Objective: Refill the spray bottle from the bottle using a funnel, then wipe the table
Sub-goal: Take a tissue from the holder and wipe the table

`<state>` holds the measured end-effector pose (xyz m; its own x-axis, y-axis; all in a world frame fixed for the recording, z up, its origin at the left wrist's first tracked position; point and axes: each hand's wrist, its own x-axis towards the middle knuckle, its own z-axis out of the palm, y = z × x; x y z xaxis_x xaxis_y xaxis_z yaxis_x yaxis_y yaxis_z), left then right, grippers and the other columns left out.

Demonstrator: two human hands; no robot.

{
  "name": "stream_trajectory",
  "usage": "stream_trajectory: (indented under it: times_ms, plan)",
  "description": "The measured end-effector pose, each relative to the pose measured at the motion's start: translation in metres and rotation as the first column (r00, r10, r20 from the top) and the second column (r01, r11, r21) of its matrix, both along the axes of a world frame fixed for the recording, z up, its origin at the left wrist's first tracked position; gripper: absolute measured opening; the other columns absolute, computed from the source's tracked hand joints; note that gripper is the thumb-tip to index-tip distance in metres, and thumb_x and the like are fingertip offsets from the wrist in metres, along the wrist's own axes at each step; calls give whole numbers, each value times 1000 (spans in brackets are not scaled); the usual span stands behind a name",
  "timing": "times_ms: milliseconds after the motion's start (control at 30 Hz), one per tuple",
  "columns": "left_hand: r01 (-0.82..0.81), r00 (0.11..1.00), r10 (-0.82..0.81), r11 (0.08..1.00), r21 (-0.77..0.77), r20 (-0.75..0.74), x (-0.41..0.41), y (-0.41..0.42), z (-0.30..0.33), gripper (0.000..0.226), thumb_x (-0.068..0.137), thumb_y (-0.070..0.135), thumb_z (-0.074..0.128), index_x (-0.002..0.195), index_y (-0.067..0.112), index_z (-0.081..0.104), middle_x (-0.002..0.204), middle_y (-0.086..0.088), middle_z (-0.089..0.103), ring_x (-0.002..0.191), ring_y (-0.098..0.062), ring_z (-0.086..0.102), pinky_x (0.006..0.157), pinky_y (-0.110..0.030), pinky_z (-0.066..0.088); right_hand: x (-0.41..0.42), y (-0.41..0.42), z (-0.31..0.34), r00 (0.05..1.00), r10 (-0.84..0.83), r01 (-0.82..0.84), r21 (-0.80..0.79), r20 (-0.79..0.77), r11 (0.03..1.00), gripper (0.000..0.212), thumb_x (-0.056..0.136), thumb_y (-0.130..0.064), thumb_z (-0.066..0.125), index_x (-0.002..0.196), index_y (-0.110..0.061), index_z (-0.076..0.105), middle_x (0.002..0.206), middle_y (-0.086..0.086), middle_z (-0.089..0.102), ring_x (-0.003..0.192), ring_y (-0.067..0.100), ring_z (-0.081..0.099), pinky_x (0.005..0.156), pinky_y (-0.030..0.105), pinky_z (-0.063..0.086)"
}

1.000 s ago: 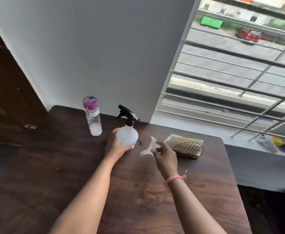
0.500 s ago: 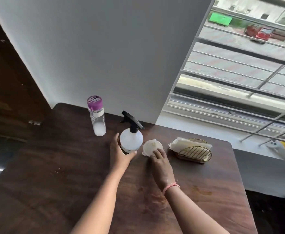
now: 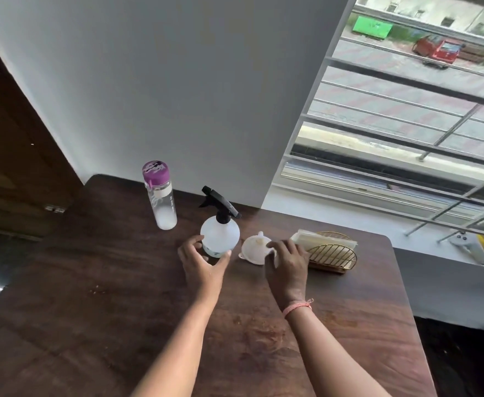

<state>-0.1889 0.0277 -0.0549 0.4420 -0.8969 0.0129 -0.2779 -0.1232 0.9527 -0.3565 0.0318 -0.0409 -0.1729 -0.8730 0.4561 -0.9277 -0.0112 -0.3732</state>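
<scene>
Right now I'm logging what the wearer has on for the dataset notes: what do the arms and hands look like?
Both forearms are bare, with no sleeves in view. The left hand wears nothing: no ring, watch or glove shows. The right hand is ungloved too; its wrist carries a thin pink thread bracelet with a small knotted tail sticking out.

On the table (image 3: pixel 92 310), bottle (image 3: pixel 160 196) left, spray bottle (image 3: pixel 220 233) middle, funnel (image 3: pixel 255 249) right.
</scene>
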Motion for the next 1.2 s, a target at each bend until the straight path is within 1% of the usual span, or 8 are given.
stream_trajectory:
  times_ms: [167,367,533,667,767,867,1000,1200]
  plan:
    - [-14,999,11,996,-83,-35,-5,2,13,45,72,16,79,107,21,52,101,3,46,73,-20,50,71,-26,47,-38,-23,23,961,-216,224,-29,174,974,14,77,-15,68,91,-18,69,85,4,62,83,30,56,74,39,42]
    - [195,978,-203,968,-159,-40,-33,13,29,10,86,14,67,91,22,64,88,7,60,70,-12,55,66,-24,50,-57,-29,22,960,-261,241,182,99,953,7,78,-21,72,84,-22,73,88,4,60,93,30,53,79,38,35]
    - [447,889,-455,887,-115,-56,-77,8,37,23,89,9,58,100,24,71,99,17,68,93,-1,64,83,-18,52,-63,-29,22,945,-298,269,200,133,942,18,83,-20,65,100,-19,72,96,7,61,100,32,53,83,43,40]
    - [567,819,-562,824,16,-114,-112,-15,36,39,90,4,50,126,11,61,122,-3,66,113,-15,62,100,-32,49,-72,-34,29,953,-288,251,291,93,923,25,88,-23,61,110,-20,70,103,8,60,105,31,52,86,42,39]
    - [631,775,-630,769,102,-50,-130,-28,38,46,89,4,48,134,8,53,138,-7,55,128,-19,51,110,-26,37,-74,-42,37,961,-278,261,395,-16,881,25,90,-30,58,111,-25,69,110,5,60,111,27,51,88,39,39]
    - [675,736,-675,727,123,-47,-144,-32,39,43,92,7,47,136,8,52,142,-6,51,133,-17,45,106,-13,28,-79,-51,41,960,-278,233,440,38,867,19,88,-30,60,102,-23,71,111,5,63,107,28,56,86,37,45]
    - [690,722,-690,711,137,-53,-152,-33,33,43,94,11,46,137,10,51,143,-8,50,135,-19,44,112,-28,35,-85,-54,43,948,-275,173,465,161,868,15,88,-27,60,96,-19,70,109,7,65,102,28,60,86,35,46]
    - [673,732,-681,718,181,-20,-150,-34,29,49,89,6,49,138,10,50,146,-5,47,138,-13,40,115,-22,27,-91,-58,46,967,-214,118,495,142,861,14,82,-23,60,87,-17,72,94,9,71,93,27,64,76,32,48]
